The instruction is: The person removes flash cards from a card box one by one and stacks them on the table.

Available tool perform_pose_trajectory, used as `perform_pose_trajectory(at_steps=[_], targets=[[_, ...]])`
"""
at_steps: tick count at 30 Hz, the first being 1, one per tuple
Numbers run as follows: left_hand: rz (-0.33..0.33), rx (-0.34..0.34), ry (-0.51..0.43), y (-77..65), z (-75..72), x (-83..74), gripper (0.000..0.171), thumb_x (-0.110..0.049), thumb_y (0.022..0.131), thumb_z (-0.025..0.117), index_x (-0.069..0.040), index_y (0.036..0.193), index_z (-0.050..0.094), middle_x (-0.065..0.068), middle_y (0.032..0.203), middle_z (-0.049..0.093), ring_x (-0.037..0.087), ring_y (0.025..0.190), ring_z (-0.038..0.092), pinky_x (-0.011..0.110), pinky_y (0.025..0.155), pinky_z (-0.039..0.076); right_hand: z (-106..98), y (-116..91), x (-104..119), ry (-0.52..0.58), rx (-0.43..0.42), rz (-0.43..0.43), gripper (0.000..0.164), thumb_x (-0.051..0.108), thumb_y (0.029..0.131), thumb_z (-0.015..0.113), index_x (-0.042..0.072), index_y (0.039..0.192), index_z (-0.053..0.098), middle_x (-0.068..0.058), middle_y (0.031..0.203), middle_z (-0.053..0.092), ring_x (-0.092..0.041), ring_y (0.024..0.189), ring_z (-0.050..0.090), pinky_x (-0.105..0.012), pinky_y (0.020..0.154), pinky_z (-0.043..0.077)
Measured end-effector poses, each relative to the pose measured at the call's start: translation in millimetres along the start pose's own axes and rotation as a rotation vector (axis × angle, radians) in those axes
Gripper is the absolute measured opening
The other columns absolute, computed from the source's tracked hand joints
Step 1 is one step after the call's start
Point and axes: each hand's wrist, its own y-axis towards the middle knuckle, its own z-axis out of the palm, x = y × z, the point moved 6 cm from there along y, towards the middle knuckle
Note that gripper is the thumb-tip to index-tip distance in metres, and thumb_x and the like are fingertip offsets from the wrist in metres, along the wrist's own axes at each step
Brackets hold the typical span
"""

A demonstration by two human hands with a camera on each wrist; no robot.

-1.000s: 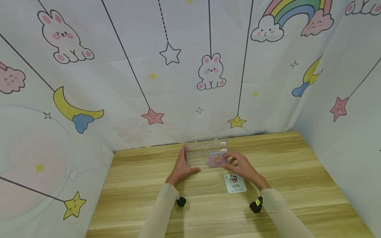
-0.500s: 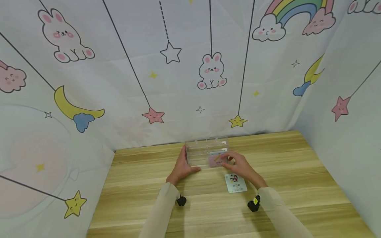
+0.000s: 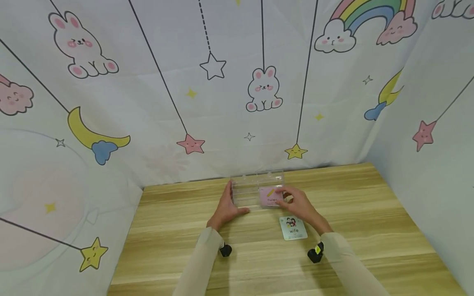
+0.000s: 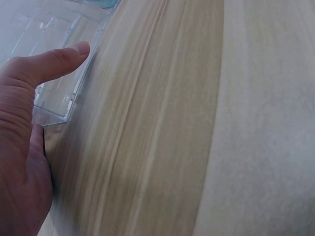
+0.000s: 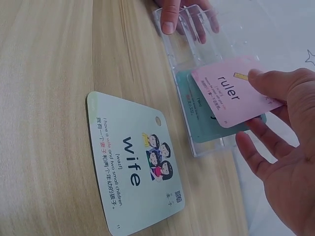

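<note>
Ruler card (image 5: 227, 93) raised slightly | right hand (image 3: 299, 204) pinches it | left hand (image 3: 224, 209) grips clear box (image 3: 247, 191)

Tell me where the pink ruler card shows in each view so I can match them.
Head: pink ruler card just right of centre, lower half, pinched in the right hand.
Left wrist: not in this picture.
Right wrist: right of centre, upper half.
Shared landmark: clear case, in all three; upper left in left wrist.
</note>
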Motion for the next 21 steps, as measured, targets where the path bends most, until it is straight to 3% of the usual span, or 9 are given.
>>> perform_pose_trajectory(at_steps=[6,14,21], targets=[[-0.006,-0.002,-0.007,-1.3,-0.2,-2.5,0.133,-0.024,0.066,0.101,-0.003,0.164,0.013,0.022,0.164,0.029,0.037,0.147,0.038,0.046,0.12,0.033,-4,-4,1,0.021,-0.026,0.026,0.036,0.006,0.091,0.08,0.006,0.126,0.069,-0.013,0.123,0.068,-0.026,0.099,0.067,-0.035,0.079,0.06],[-0.017,0.001,-0.006,-2.6,-0.3,-3.6,0.132,-0.024,0.067,0.1,-0.004,0.164,0.013,0.022,0.165,0.029,0.037,0.147,0.038,0.046,0.12,0.033,-10,-8,0,0.056,-0.027,0.08,0.044,0.004,0.09,0.081,0.007,0.131,0.066,-0.017,0.131,0.065,-0.028,0.095,0.071,-0.031,0.072,0.061],[-0.017,0.004,-0.001,-2.6,0.4,-3.7,0.132,-0.023,0.069,0.1,-0.003,0.164,0.011,0.022,0.165,0.028,0.039,0.147,0.038,0.048,0.119,0.034,-17,-14,-4,0.083,-0.026,0.078,0.046,0.002,0.089,0.081,0.006,0.132,0.065,-0.016,0.132,0.064,-0.023,0.089,0.07,-0.028,0.07,0.059]])
